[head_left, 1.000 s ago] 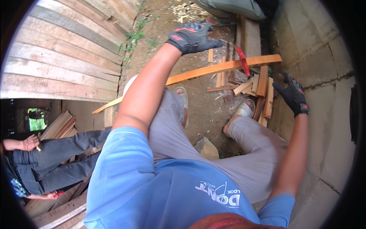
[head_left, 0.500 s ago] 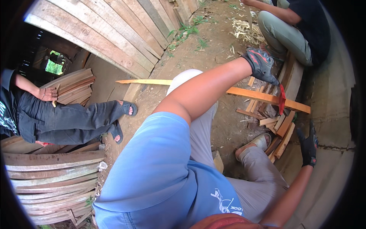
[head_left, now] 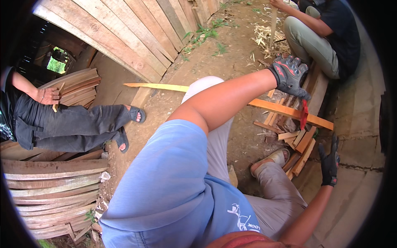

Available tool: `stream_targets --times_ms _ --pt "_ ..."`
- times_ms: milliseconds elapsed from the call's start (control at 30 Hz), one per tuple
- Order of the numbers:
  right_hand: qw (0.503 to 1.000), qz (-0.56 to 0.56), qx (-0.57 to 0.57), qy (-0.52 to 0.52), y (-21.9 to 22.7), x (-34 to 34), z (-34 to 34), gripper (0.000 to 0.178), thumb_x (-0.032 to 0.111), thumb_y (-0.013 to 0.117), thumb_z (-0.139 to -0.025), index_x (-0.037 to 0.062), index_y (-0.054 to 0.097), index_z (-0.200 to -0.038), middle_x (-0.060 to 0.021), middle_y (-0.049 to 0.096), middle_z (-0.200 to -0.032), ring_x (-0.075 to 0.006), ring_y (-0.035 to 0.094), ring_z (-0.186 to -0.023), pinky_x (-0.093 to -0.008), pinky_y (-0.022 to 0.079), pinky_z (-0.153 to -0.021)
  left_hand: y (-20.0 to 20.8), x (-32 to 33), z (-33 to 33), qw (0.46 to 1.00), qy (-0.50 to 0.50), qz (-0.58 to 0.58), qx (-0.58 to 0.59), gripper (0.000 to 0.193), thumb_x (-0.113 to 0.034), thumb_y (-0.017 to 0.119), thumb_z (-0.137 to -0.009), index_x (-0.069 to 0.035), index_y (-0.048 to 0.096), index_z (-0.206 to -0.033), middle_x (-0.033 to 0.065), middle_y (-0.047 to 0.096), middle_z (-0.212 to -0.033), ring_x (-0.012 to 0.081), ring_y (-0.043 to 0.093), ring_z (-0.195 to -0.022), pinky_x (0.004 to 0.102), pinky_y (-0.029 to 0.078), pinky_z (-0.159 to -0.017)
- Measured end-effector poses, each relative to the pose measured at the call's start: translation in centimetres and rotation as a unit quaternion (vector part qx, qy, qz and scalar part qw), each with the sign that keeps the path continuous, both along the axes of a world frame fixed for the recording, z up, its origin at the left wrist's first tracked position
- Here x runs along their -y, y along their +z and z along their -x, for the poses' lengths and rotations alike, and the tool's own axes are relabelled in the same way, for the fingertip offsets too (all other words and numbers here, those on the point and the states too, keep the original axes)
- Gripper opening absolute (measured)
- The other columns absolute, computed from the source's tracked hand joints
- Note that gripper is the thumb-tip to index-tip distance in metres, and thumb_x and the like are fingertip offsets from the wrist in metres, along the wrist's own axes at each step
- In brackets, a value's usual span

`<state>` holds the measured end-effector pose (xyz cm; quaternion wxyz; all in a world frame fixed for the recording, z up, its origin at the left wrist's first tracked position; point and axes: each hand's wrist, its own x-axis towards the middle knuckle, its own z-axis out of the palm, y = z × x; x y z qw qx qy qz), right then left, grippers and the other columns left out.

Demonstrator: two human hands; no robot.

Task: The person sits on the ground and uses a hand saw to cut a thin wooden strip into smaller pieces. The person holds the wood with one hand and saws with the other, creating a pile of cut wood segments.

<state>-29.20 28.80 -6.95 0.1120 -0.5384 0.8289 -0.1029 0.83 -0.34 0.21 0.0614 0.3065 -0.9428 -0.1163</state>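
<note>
My left hand [head_left: 287, 76], in a dark glove with red marks, reaches far forward. Its thumb presses at the upper end of a red tool [head_left: 304, 115] that looks like a spokeshave. The fingers appear curled, though its palm side is hidden. The red tool lies crosswise over a long, narrow wooden strip [head_left: 273, 107], which passes behind my arm and knee. Beyond my knee the strip's tapered yellow end [head_left: 155, 86] shows. My right hand [head_left: 329, 163], gloved too, holds nothing. Its fingers are apart, just nearer than the strip's right end.
Wood offcuts [head_left: 304, 153] lie under the strip, beside my sandalled foot. A person [head_left: 339, 39] crouches far right near pale shavings [head_left: 266, 39]. Another person [head_left: 62, 120] stands at the left, above stacked boards [head_left: 53, 198]. A plank wall [head_left: 115, 33] rises at the back left.
My right hand has drawn slightly left, its fingers still apart. The left hand and red tool have shifted little. The standing person's hand has shifted slightly, and the view has moved a bit.
</note>
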Motion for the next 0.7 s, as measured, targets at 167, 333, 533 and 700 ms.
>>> stream_targets --times_ms 167,333,533,700 --pt "1.0 0.016 0.004 -0.001 -0.1 0.4 -0.9 0.092 0.054 0.07 -0.102 0.0133 0.029 -0.173 -0.0206 0.03 -0.177 -0.036 0.027 -0.164 -0.0457 0.031 -0.129 -1.2 0.3 0.2 0.998 0.015 0.016 -0.063 0.134 -0.099 0.055 -0.078 -0.004 0.029 -0.169 0.0277 0.027 -0.175 0.0445 0.026 -0.163 0.0674 0.023 -0.129" --pt "1.0 -0.002 0.002 0.007 -0.1 0.5 -1.0 0.089 0.053 0.066 -0.105 0.0129 0.027 -0.174 -0.021 0.028 -0.178 -0.0361 0.026 -0.165 -0.0451 0.028 -0.131 -1.5 0.3 0.4 0.998 0.019 0.017 -0.065 0.139 -0.101 0.053 -0.078 -0.002 0.022 -0.171 0.0294 0.019 -0.177 0.0467 0.017 -0.165 0.0682 0.019 -0.13" --pt "0.999 0.019 0.048 -0.001 -0.3 0.6 -1.0 0.084 0.051 0.057 -0.11 0.0095 0.021 -0.174 -0.0204 0.025 -0.179 -0.0346 0.023 -0.166 -0.0434 0.023 -0.133 -0.7 -0.2 -0.1 0.997 -0.008 -0.051 -0.064 0.139 -0.102 0.046 -0.081 0.0 0.017 -0.172 0.0304 0.015 -0.178 0.0468 0.012 -0.166 0.0662 0.018 -0.131" --pt "0.999 0.041 0.027 0.006 -0.8 0.4 -0.7 0.084 0.052 0.053 -0.111 0.0089 0.018 -0.175 -0.0198 0.022 -0.18 -0.0338 0.019 -0.167 -0.0428 0.02 -0.134 -0.5 -0.2 -0.1 0.995 -0.013 -0.071 -0.07 0.131 -0.098 0.038 -0.088 0.001 0.018 -0.172 0.0314 0.016 -0.177 0.0466 0.014 -0.166 0.0655 0.02 -0.13"
